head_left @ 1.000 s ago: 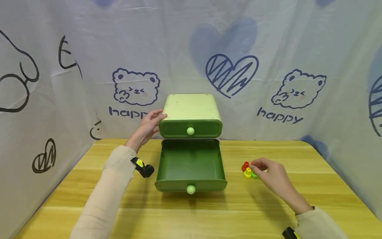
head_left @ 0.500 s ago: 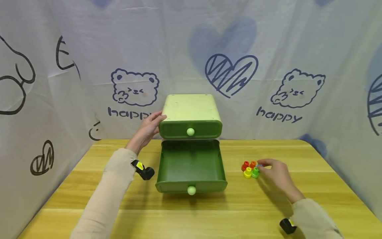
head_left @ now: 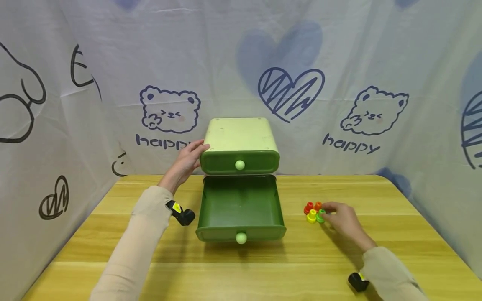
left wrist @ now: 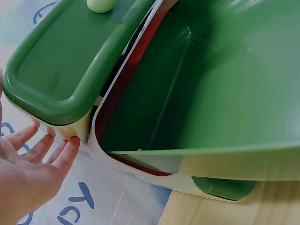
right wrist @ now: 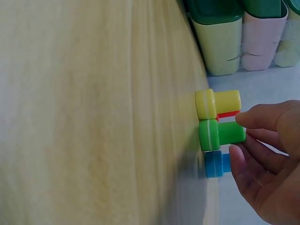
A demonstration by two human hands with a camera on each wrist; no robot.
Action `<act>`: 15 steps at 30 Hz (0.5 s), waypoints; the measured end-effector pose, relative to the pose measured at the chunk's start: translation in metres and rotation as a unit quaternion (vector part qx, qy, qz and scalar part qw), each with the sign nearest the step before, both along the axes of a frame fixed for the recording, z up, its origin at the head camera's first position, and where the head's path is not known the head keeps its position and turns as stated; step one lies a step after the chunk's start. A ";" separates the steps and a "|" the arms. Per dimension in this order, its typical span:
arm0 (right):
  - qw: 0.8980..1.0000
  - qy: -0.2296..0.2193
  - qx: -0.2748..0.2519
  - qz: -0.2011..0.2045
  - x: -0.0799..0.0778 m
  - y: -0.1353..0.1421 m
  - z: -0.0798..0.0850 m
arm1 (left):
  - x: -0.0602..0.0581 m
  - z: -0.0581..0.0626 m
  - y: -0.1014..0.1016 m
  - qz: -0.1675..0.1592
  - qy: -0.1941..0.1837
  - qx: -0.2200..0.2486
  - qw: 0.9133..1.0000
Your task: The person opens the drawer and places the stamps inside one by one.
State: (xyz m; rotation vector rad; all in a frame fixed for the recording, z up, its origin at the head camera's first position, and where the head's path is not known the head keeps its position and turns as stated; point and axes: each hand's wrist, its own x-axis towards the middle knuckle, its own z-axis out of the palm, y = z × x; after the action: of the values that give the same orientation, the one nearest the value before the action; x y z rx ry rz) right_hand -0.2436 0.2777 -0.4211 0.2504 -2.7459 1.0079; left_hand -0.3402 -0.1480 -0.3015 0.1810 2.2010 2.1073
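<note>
My left hand (head_left: 185,161) rests against the left side of a two-drawer cabinet (head_left: 241,134) with a cream top and green fronts. In the left wrist view, the fingertips (left wrist: 71,144) touch the upper section's side wall. The lower drawer (head_left: 241,205) is pulled out with nothing in it. To the right, my right hand (head_left: 343,220) pinches a green peg (right wrist: 232,132) between thumb and forefinger as it stands on the table. Beside it stand a yellow peg (head_left: 311,216), a red peg (head_left: 309,207) and an orange peg (head_left: 318,205). A blue peg (right wrist: 215,164) is partly behind the thumb.
The upper drawer (head_left: 226,163) is closed. All stands on a wooden table (head_left: 263,276) with a patterned curtain (head_left: 229,62) behind and at both sides. A black wrist camera (head_left: 183,215) sits on the left cuff.
My right hand has moved from the orange peg to the blue one, then slightly left to the green one. My left hand and the cabinet stay where they were.
</note>
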 end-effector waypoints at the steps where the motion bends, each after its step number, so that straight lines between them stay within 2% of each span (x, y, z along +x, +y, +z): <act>1: 1.000 -0.003 0.001 0.000 -0.001 0.000 -0.001 | 0.000 0.000 0.000 0.000 0.000 -0.001 1.000; 8: 0.998 -0.060 -0.008 0.000 -0.002 0.001 -0.006 | 0.001 0.000 -0.001 0.001 -0.003 -0.005 1.000; 15: 0.998 -0.057 0.015 0.010 0.000 0.003 -0.004 | -0.001 0.000 -0.002 -0.003 0.002 -0.005 1.000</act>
State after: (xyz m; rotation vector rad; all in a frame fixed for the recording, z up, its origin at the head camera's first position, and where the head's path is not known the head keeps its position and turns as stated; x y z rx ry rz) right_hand -0.2439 0.2808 -0.4252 0.2326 -2.8676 1.0165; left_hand -0.3409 -0.1499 -0.3016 0.1927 2.2102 2.0941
